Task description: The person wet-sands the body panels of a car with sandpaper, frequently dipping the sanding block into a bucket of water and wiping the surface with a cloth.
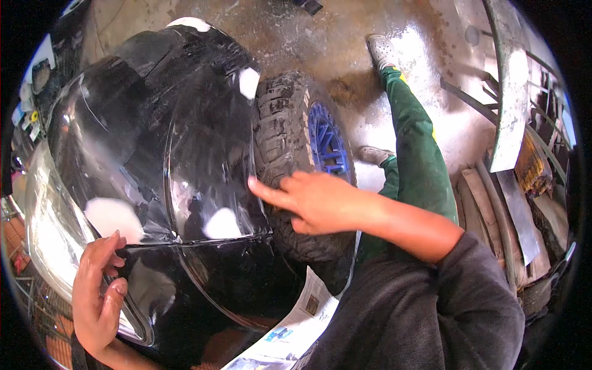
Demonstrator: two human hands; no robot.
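Note:
A glossy black car body panel [209, 142] with smeared streaks and pale patches fills the left and middle. My right hand [308, 200] reaches across the tyre [280, 123], its index fingertip at the panel's edge and the other fingers curled; nothing shows in it. On the lower left, my left hand [102, 290] is beside the panel seam near the headlight [52, 209], fingers bent and apart, holding nothing visible. A printed newspaper sheet [293, 327] lies between the dark panel and my body.
The tyre has a blue wheel rim [327, 139]. My legs in green trousers [422, 142] and light clogs [381, 50] are on the wet concrete floor [345, 37]. Metal strips [509, 105] and worn curved pieces [487, 216] stand at the right.

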